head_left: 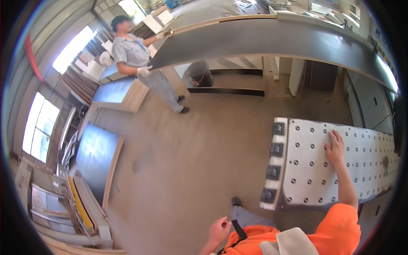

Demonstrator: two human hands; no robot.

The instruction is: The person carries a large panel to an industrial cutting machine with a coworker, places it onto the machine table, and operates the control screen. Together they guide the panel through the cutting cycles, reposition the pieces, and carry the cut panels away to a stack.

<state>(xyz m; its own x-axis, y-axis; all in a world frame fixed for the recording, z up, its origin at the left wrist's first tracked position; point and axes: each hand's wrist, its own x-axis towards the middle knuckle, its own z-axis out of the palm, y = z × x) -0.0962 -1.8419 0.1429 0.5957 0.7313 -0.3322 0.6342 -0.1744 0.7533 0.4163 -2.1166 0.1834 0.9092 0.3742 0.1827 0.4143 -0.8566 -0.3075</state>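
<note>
My right hand (335, 148) lies with its fingers stretched out on a white table (361, 146) at the right, its top dotted with rows of small round metal studs. Black blocks (273, 172) line the table's left end. Low in front of my body is my left hand (219, 229), its fingers curled in; whether anything is inside them is hidden. A black strap (239, 230) hangs right beside it. Beyond the table a long dark panel (255, 38) stretches across the far side, and a co-worker in white gloves (144, 71) holds its left end.
Dark sheets are stacked (117, 91) behind the co-worker, with another stack (95, 157) nearer on the left. Metal frames and boards with a yellow strip (80, 202) stand at lower left. Under the long panel are a black bin (199, 74) and a low frame (229, 91).
</note>
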